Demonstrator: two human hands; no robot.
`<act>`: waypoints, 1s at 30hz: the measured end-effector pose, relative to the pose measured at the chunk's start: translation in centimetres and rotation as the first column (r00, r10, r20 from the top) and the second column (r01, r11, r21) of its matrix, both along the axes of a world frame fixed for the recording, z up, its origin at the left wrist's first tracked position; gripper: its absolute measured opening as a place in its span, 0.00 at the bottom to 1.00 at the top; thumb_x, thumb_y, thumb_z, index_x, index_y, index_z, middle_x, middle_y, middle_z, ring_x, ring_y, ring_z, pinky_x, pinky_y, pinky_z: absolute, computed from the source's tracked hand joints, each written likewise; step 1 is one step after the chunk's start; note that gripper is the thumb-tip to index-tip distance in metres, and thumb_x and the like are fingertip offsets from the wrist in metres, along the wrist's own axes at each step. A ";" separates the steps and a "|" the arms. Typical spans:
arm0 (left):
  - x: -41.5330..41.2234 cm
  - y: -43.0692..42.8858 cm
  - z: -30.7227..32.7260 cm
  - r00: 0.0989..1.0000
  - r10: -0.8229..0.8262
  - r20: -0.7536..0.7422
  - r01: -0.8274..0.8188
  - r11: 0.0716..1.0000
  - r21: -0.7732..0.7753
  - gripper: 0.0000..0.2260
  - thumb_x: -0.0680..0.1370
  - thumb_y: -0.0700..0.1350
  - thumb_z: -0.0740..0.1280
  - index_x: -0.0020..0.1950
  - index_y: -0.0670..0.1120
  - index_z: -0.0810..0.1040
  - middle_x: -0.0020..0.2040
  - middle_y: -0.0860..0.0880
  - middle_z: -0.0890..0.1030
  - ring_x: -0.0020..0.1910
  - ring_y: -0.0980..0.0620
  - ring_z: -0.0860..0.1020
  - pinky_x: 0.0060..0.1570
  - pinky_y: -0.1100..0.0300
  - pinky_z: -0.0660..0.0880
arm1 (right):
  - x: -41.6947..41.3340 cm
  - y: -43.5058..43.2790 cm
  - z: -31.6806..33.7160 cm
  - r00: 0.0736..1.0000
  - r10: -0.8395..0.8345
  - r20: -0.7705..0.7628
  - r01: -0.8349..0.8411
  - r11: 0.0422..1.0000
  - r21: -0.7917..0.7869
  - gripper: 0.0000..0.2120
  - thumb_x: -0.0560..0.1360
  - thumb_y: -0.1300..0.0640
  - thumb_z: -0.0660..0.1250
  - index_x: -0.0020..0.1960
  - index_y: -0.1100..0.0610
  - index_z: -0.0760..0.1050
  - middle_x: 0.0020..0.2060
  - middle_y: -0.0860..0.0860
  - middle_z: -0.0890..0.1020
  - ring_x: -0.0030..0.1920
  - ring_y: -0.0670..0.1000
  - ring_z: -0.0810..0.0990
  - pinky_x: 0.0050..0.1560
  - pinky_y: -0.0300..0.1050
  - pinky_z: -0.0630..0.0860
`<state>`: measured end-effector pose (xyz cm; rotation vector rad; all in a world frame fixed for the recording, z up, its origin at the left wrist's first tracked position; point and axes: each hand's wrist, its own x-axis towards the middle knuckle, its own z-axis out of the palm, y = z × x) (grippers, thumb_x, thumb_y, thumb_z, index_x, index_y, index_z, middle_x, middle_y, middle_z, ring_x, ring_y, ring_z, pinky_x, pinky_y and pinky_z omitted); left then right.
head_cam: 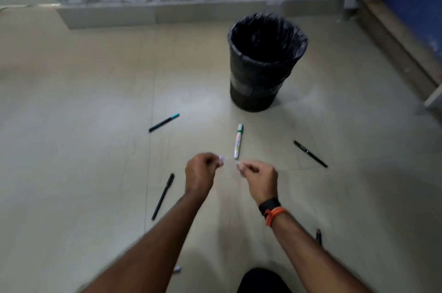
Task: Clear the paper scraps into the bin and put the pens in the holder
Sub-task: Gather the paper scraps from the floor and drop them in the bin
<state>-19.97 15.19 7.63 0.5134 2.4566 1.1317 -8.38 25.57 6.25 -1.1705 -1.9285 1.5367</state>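
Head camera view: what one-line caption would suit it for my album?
Both hands, left and right, pinch small paper scraps above a tiled floor strewn with pens, a lined black bin beyond.

The floor [71,125] is pale beige tile. The bin [259,72] is black with a glossy black liner. One marker [238,140] is white with a green cap, one pen [164,122] is black tipped teal, others [163,196] [310,154] plain black. A wristband [271,210] is black and orange. Paper scraps [222,159] are white.
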 end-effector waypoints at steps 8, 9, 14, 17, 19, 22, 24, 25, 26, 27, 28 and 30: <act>-9.7 14.7 13.4 0.914 0.003 0.406 -0.205 0.866 0.455 0.06 0.71 0.41 0.76 0.37 0.42 0.82 0.37 0.44 0.83 0.39 0.48 0.82 0.49 0.56 0.82 | -9.0 15.7 14.2 0.922 -0.217 -0.321 0.262 0.960 0.102 0.01 0.69 0.62 0.76 0.41 0.59 0.85 0.31 0.53 0.83 0.30 0.44 0.79 0.39 0.40 0.80; -10.3 16.3 14.7 0.874 -0.018 0.485 -0.242 0.849 0.469 0.04 0.72 0.37 0.74 0.40 0.38 0.81 0.40 0.42 0.82 0.39 0.48 0.82 0.46 0.60 0.82 | -10.0 17.0 15.0 0.925 -0.221 -0.310 0.268 0.956 0.118 0.02 0.68 0.61 0.76 0.38 0.56 0.85 0.30 0.52 0.83 0.30 0.45 0.80 0.40 0.44 0.82; -12.7 22.0 17.9 0.776 -0.013 0.631 -0.309 0.864 0.398 0.12 0.75 0.32 0.69 0.58 0.33 0.77 0.49 0.44 0.80 0.33 0.55 0.78 0.22 0.72 0.73 | -14.3 21.4 16.5 0.928 -0.296 -0.228 0.328 0.937 0.118 0.13 0.65 0.57 0.78 0.25 0.50 0.79 0.26 0.48 0.83 0.30 0.47 0.82 0.43 0.52 0.84; -13.5 23.6 18.5 0.795 0.004 0.607 -0.303 0.869 0.390 0.17 0.77 0.36 0.68 0.65 0.33 0.73 0.52 0.44 0.80 0.32 0.52 0.82 0.21 0.69 0.74 | -15.9 22.8 16.7 0.929 -0.320 -0.187 0.339 0.937 0.080 0.03 0.66 0.58 0.77 0.35 0.53 0.84 0.33 0.51 0.86 0.37 0.50 0.85 0.48 0.52 0.83; -13.4 23.8 19.3 0.768 0.017 0.640 -0.361 0.837 0.411 0.17 0.79 0.36 0.66 0.66 0.33 0.71 0.56 0.42 0.78 0.45 0.48 0.84 0.25 0.68 0.77 | -16.6 23.2 16.6 0.943 -0.304 -0.135 0.317 0.944 0.087 0.12 0.68 0.61 0.74 0.51 0.57 0.84 0.46 0.54 0.87 0.49 0.52 0.85 0.57 0.48 0.80; -13.2 23.0 20.4 0.766 -0.019 0.642 -0.354 0.822 0.447 0.17 0.79 0.38 0.65 0.67 0.34 0.70 0.60 0.40 0.76 0.57 0.46 0.79 0.45 0.63 0.80 | -16.4 22.4 17.0 0.940 -0.311 -0.137 0.321 0.945 0.059 0.15 0.72 0.67 0.68 0.58 0.58 0.81 0.50 0.55 0.85 0.50 0.54 0.84 0.56 0.50 0.81; -12.7 21.4 21.5 0.760 -0.066 0.647 -0.324 0.825 0.463 0.17 0.80 0.40 0.65 0.67 0.34 0.71 0.62 0.39 0.75 0.62 0.44 0.77 0.54 0.59 0.78 | -15.5 20.9 18.3 0.929 -0.328 -0.174 0.334 0.943 0.008 0.13 0.72 0.69 0.67 0.54 0.61 0.83 0.42 0.53 0.84 0.43 0.52 0.84 0.50 0.49 0.83; -12.3 20.2 22.3 0.760 -0.090 0.644 -0.301 0.829 0.471 0.16 0.80 0.41 0.64 0.67 0.35 0.72 0.63 0.40 0.75 0.64 0.43 0.76 0.56 0.57 0.76 | -14.9 19.9 19.3 0.923 -0.321 -0.211 0.321 0.946 -0.033 0.11 0.72 0.70 0.68 0.52 0.63 0.83 0.39 0.53 0.83 0.41 0.52 0.84 0.48 0.46 0.83; -11.9 18.8 23.2 0.769 -0.115 0.629 -0.272 0.831 0.485 0.17 0.81 0.42 0.64 0.67 0.37 0.72 0.65 0.40 0.75 0.65 0.43 0.75 0.57 0.56 0.76 | -14.1 18.6 20.7 0.916 -0.298 -0.269 0.287 0.954 -0.082 0.09 0.72 0.71 0.69 0.50 0.65 0.83 0.38 0.54 0.83 0.40 0.53 0.84 0.47 0.44 0.83; -11.3 17.2 24.6 0.781 -0.145 0.608 -0.237 0.832 0.502 0.17 0.81 0.44 0.64 0.68 0.39 0.73 0.65 0.41 0.76 0.65 0.44 0.76 0.58 0.55 0.76 | -13.3 17.2 22.4 0.905 -0.276 -0.324 0.245 0.960 -0.134 0.08 0.72 0.71 0.69 0.50 0.67 0.82 0.38 0.56 0.83 0.40 0.54 0.84 0.45 0.41 0.83; -10.8 15.4 26.2 0.797 -0.179 0.576 -0.190 0.832 0.522 0.17 0.81 0.44 0.64 0.68 0.41 0.73 0.64 0.43 0.77 0.65 0.45 0.76 0.58 0.54 0.76 | -12.3 15.4 24.3 0.892 -0.256 -0.373 0.203 0.963 -0.176 0.07 0.72 0.72 0.69 0.50 0.68 0.81 0.38 0.57 0.83 0.41 0.54 0.84 0.44 0.39 0.83; -9.5 12.0 30.1 0.848 -0.253 0.465 -0.061 0.826 0.560 0.14 0.80 0.44 0.64 0.66 0.44 0.76 0.58 0.46 0.80 0.60 0.47 0.79 0.56 0.54 0.77 | -10.2 12.0 28.5 0.871 -0.224 -0.438 0.148 0.968 -0.201 0.06 0.72 0.72 0.70 0.49 0.68 0.81 0.38 0.58 0.83 0.41 0.55 0.84 0.45 0.39 0.83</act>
